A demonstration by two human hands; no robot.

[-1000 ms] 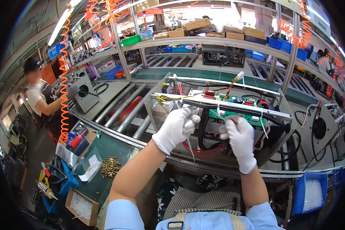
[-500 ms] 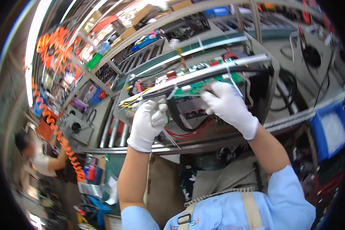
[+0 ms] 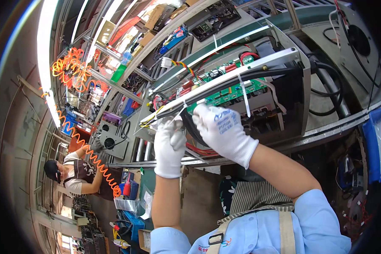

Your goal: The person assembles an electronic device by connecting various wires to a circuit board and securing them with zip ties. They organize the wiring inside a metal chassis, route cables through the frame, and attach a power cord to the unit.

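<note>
An open metal chassis point(image 3: 224, 86) rests on the roller conveyor point(image 3: 342, 109).

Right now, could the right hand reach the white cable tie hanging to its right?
Probably yes: the tie hangs in front of the green board, nothing visible between it and the right hand.

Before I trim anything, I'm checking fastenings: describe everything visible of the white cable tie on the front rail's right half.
The white cable tie is a slim, plastic-looking strap, apparently looped around the silver front rail and black cable. Its long tail hangs, slightly tilted, in front of the green circuit board. The right hand is near, not touching it. Its head is unclear.
</note>
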